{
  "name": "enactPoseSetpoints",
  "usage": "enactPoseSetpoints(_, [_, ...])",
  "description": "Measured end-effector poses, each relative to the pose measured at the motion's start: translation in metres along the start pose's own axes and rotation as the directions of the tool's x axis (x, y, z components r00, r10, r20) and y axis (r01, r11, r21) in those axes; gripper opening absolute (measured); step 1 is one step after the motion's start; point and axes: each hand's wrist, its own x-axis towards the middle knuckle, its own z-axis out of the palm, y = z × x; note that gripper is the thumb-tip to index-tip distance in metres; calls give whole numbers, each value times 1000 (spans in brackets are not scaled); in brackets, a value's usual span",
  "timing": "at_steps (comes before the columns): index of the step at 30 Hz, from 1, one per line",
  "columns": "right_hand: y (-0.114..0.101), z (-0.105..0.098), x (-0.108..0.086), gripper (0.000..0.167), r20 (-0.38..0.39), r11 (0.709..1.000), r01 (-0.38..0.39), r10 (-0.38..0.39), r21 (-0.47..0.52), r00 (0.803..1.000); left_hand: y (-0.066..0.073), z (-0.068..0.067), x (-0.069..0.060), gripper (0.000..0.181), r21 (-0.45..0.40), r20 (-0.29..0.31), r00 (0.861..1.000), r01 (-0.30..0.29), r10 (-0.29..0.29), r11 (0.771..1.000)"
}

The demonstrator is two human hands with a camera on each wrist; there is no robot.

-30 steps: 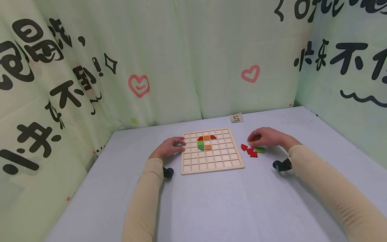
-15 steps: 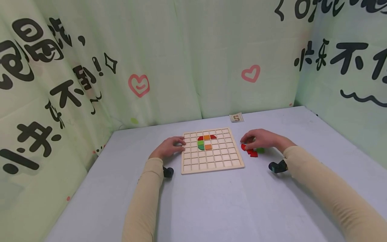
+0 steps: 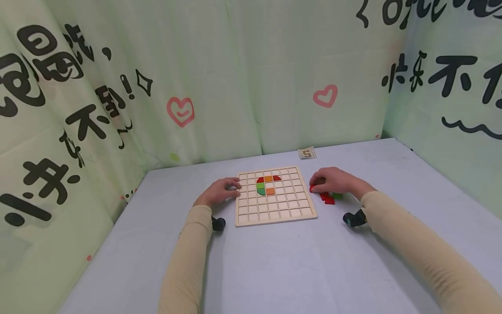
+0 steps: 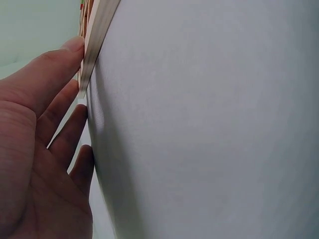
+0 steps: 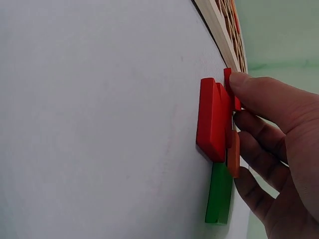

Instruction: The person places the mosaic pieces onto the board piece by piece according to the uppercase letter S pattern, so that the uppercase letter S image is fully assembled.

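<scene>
The wooden grid board (image 3: 276, 213) lies on the table, with red, orange and green pieces in some of its upper cells. At its left edge rests the left hand (image 3: 218, 192), and in the left wrist view the thumb of that hand (image 4: 45, 134) touches the board's rim (image 4: 94, 37). Right of the board, the right hand (image 3: 337, 179) pinches a red piece (image 3: 312, 188) by thumb and finger. Under and beside that hand (image 5: 284, 134) in the right wrist view lie red pieces (image 5: 207, 119), an orange piece (image 5: 233, 154) and a green piece (image 5: 219, 194).
A small patterned card (image 3: 306, 152) lies at the table's back edge. Pale green curtains (image 3: 251, 78) with dark writing and hearts hang behind and at both sides of the white table (image 3: 266, 270). A black device is on each wrist.
The right hand has moved left, from over the orange and green pieces to the leftmost red piece, which it now pinches. The left hand and the board have stayed in place.
</scene>
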Motion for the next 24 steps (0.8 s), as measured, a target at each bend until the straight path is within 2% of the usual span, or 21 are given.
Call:
enactPoseSetpoints(9, [-4, -2, -1, 29, 5, 1000, -3, 3, 0, 1000, -1, 0, 1, 22, -5, -5, 1000, 1, -1, 1000])
enactPoseSetpoints(15, [-6, -2, -3, 35, -4, 999, -36, 36, -4, 999, 0, 0, 0, 23, -18, -2, 1000, -2, 2, 1000])
enactPoseSetpoints(24, [-8, -2, -8, 33, 3, 998, 63, -63, 12, 998, 0, 0, 0, 23, -16, 1, 1000, 8, -8, 1000])
